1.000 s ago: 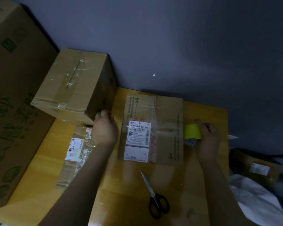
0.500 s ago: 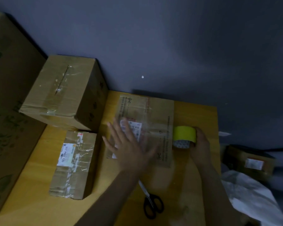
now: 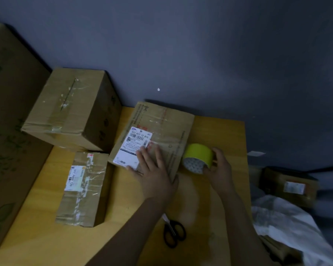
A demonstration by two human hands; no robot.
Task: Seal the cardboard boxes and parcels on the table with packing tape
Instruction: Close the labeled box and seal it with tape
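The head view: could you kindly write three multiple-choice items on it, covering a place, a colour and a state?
1. Where do the scissors lie? A on a chair; B on the table, between the forearms; C on the floor.
2. What colour is the tape roll? A yellow-green; B brown; C red.
3. What is the left hand doing? A gripping a pen; B lying flat on the flat parcel; C hanging idle.
Answers: 1 B, they lie on bare wood near the front edge; 2 A, the roll held by the right hand is yellow-green; 3 B, its straight fingers rest on the cardboard.
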